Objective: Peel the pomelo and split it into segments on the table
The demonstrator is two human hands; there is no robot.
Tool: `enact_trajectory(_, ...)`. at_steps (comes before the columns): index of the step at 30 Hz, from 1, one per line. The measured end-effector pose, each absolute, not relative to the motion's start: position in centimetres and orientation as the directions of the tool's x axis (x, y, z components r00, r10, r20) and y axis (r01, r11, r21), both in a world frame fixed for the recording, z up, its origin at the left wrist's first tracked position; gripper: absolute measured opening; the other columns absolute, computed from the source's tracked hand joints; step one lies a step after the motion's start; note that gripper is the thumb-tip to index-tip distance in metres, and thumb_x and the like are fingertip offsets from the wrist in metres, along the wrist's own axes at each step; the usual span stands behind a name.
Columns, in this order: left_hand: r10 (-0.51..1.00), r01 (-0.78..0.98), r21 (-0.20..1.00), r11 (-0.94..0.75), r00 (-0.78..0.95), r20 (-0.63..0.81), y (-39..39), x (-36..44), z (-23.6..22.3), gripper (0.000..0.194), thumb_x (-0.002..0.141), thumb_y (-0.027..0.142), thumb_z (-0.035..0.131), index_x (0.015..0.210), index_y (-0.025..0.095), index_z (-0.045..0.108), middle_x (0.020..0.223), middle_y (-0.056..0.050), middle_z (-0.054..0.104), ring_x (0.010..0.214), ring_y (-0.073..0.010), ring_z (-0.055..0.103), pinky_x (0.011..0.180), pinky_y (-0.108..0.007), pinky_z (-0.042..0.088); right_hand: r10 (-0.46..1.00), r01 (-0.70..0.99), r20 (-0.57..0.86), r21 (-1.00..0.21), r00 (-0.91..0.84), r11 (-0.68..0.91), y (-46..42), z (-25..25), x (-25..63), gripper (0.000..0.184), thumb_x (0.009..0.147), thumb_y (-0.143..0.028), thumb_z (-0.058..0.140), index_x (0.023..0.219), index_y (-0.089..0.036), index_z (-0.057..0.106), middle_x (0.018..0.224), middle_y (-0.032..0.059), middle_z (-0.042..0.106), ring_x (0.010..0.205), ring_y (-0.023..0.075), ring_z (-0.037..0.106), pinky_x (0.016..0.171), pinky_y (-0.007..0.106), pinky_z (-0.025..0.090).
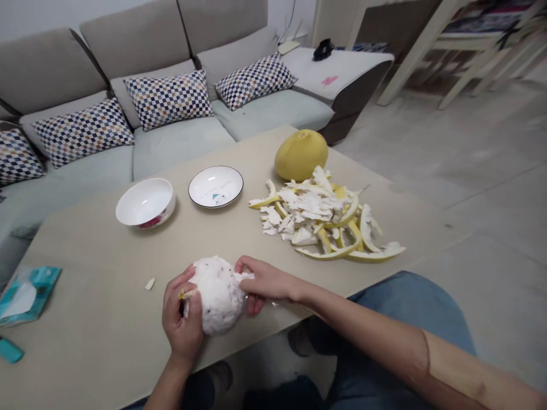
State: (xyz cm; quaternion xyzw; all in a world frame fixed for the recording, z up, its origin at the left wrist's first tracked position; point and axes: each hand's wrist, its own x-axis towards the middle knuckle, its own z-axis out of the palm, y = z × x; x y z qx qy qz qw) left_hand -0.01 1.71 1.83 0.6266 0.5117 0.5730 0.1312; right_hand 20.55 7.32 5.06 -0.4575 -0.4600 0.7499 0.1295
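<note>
A peeled pomelo [217, 297], still coated in white pith, is held just above the near edge of the table [98, 273]. My left hand [183, 316] wraps round its left side, and a small yellow bit shows by the fingers there. At its right side, my right hand [265, 283] pinches a scrap of white pith [243, 277] between thumb and finger. To the right lies a heap of yellow peel and pith [318, 213]. Behind that heap sits a whole yellow pomelo [301, 155].
A white bowl [145, 202] and a dark-rimmed plate [216, 187] stand beyond my hands. At the left are a teal tissue pack [32, 293] and a teal object [9, 349]. One small peel scrap [150, 283] lies nearby. A sofa [179, 136] lines the far side.
</note>
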Motion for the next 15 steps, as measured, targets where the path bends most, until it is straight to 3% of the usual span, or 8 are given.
enact_trajectory(4,0.793,0.491,0.758,-0.429,-0.197,0.576,1.7,-0.1,1.9,0.006,0.091,0.021,0.057,0.089,0.02,0.063,0.111,-0.006,0.068,0.11,-0.0225,0.066,0.093,-0.036,0.05,0.737,0.274,-0.461,-0.887,-0.495,-0.371,6.6,5.0,21.1,0.027,0.076,-0.014,0.05,0.101,-0.023,0.045,0.051,-0.0076,0.061,0.047,0.0156,0.062,0.048,0.022,0.049)
enact_trajectory(8,0.795,0.498,0.755,-0.427,-0.192,0.576,1.8,0.0,2.1,0.006,0.091,0.021,0.057,0.089,0.02,0.062,0.11,-0.006,0.068,0.11,-0.0223,0.066,0.094,-0.036,0.051,0.862,0.416,-0.343,-0.892,-0.372,-0.176,6.4,5.5,20.9,0.017,0.074,-0.015,0.056,0.09,-0.021,0.055,0.054,-0.0045,0.063,0.05,0.0154,0.063,0.048,0.021,0.043)
enact_trajectory(15,0.8,0.474,0.77,-0.426,-0.2,0.565,1.7,-0.2,1.8,0.006,0.091,0.02,0.057,0.088,0.02,0.062,0.112,-0.006,0.067,0.112,-0.022,0.066,0.095,-0.035,0.05,0.861,0.544,-0.297,-0.838,-0.412,-0.029,7.2,6.5,21.4,0.019,0.073,-0.018,0.061,0.091,-0.02,0.064,0.063,-0.0027,0.066,0.057,0.014,0.06,0.054,0.022,0.038)
